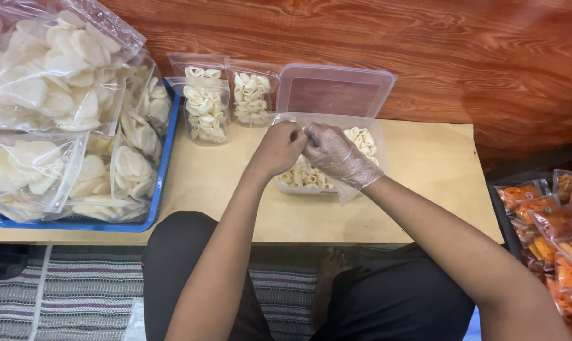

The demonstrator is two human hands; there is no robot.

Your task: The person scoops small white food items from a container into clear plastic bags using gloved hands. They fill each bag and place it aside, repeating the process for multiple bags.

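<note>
We see a clear plastic bag (327,120) pinched open at its top edge, held over a clear rectangular tub (377,136) of pale ring-shaped crackers (361,137) on the tabletop (424,189).

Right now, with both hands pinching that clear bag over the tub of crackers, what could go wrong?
The clear bag might slip from the left hand or gloved right hand, scattering crackers beyond the tub. The filled packets stand close behind; a stray elbow could topple them. The lid leaning on the wall may slide down.
</note>
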